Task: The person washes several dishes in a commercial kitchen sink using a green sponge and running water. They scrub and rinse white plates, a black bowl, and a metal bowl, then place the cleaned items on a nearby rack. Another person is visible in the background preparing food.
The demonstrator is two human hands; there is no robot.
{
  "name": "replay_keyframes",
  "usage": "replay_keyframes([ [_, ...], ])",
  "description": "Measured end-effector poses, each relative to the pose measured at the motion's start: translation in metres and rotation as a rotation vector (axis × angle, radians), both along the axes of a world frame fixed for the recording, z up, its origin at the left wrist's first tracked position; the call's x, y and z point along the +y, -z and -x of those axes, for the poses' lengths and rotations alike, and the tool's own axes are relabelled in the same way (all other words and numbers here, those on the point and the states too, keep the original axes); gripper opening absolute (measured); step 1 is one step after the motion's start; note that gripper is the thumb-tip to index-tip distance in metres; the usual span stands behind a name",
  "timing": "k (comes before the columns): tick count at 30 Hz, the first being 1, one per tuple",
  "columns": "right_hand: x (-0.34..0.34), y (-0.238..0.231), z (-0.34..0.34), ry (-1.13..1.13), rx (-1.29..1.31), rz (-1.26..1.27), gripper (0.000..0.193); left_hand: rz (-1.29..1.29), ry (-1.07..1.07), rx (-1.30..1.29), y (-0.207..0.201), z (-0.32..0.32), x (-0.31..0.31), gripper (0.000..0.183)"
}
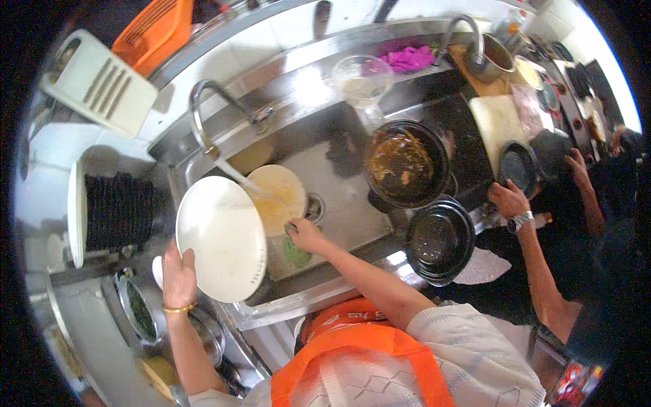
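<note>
My left hand point(179, 279) grips the edge of a large white plate point(222, 237) and holds it tilted over the left side of the sink. Below the running tap point(203, 125), a round yellowish dish point(281, 193) lies in the sink, partly covered by the white plate. My right hand point(308, 236) is closed at that dish's near edge, on a small dark greenish thing I cannot make out. A green patch, perhaps a scouring pad point(296, 254), shows just below these fingers. The sink drain point(314, 207) is beside the hand.
A dark pan with brown food residue point(407, 163) and a black bowl point(441, 241) stand on the right. A co-worker's hand point(510, 201) holds a black dish point(518, 168) there. Stacked black trays point(119, 210) stand at left, a clear bowl point(361, 78) behind the sink.
</note>
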State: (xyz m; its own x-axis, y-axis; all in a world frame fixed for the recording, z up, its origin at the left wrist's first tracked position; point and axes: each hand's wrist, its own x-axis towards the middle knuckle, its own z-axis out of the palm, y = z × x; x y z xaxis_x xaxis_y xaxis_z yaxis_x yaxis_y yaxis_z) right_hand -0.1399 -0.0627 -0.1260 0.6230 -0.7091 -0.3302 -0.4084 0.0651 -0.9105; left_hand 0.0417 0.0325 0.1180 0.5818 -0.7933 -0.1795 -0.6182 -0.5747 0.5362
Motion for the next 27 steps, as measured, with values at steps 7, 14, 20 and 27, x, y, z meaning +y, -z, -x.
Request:
replay_keyframes([
  [7,0.018,0.038,0.009,-0.286,0.246,-0.104,0.037,0.55,-0.422,-0.129,-0.115,0.004,0.09,0.041],
  [14,0.022,0.06,0.015,-0.316,0.147,-0.012,0.045,0.945,-0.7,0.216,-0.198,-0.103,0.165,0.041],
  [20,0.023,0.08,0.017,-0.324,0.163,-0.014,0.046,1.153,-0.913,0.558,-0.156,-0.24,0.146,0.029],
  [27,0.024,0.072,0.027,-0.334,0.296,0.186,0.043,0.955,-0.864,0.382,-0.1,-0.322,0.129,0.026],
])
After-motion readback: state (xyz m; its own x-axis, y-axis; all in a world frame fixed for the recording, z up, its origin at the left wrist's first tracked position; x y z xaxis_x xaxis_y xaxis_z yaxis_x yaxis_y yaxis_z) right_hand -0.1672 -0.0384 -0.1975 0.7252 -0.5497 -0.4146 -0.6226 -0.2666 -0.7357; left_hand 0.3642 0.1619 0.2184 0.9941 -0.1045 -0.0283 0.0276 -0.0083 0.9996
